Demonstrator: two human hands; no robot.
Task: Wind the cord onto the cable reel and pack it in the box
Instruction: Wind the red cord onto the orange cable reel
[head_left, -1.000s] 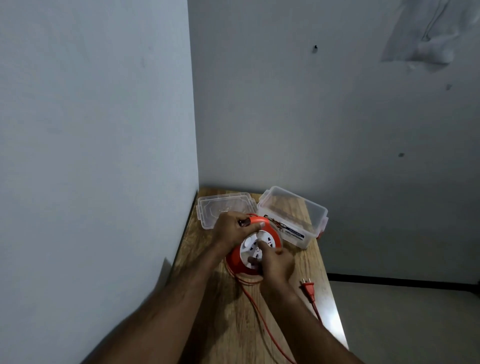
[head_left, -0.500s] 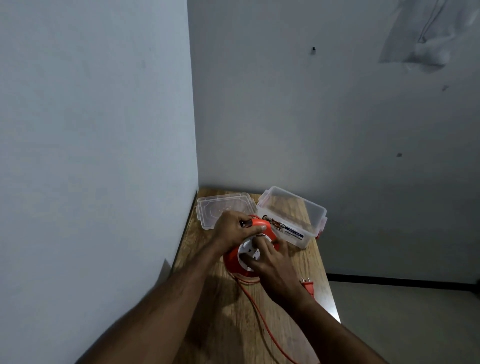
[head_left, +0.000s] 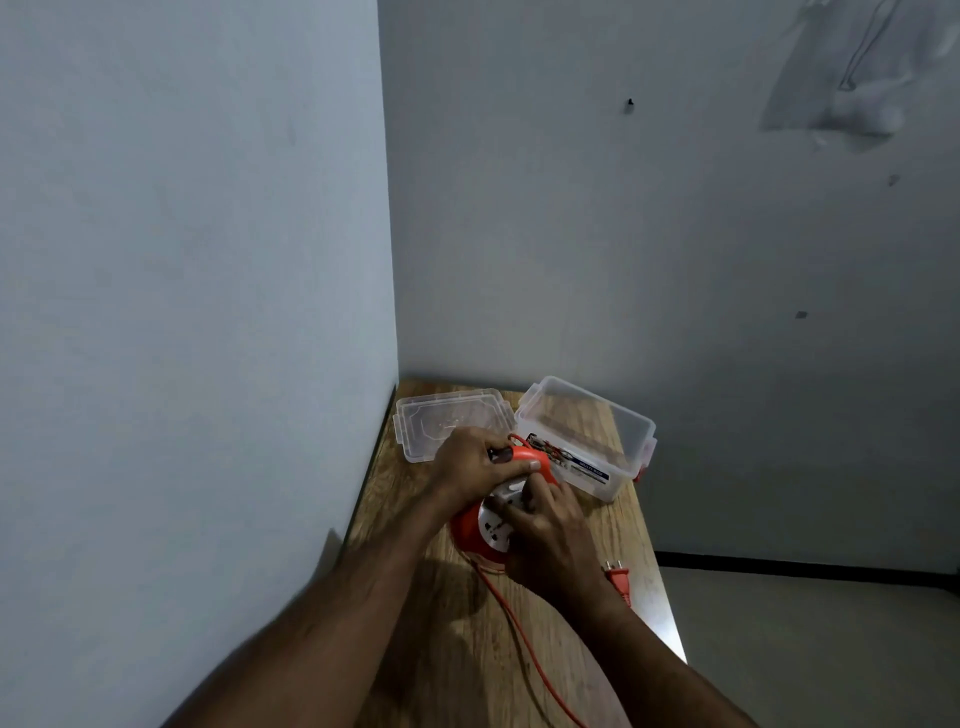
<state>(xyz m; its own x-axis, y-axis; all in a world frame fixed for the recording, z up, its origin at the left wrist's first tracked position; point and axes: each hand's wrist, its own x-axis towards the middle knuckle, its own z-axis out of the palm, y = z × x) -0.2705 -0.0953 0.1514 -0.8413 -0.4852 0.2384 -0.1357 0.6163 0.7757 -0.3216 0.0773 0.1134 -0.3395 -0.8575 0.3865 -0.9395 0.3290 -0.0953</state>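
Two hands: both on the cable reel
Left hand: curled over the reel's orange top rim, gripping it
Right hand: fingers bent onto the white socket face; exact grasp unclear
Reel: standing tilted on the table
Cord: trailing from the reel toward the camera
Plug: lying on the table beside the right wrist
Box: clear, open, just behind the reel
Lid: flat, left of the box

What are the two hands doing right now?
Left hand: grips the top handle of the round orange plastic cable reel.
Right hand: fingers curled on the reel's white face.
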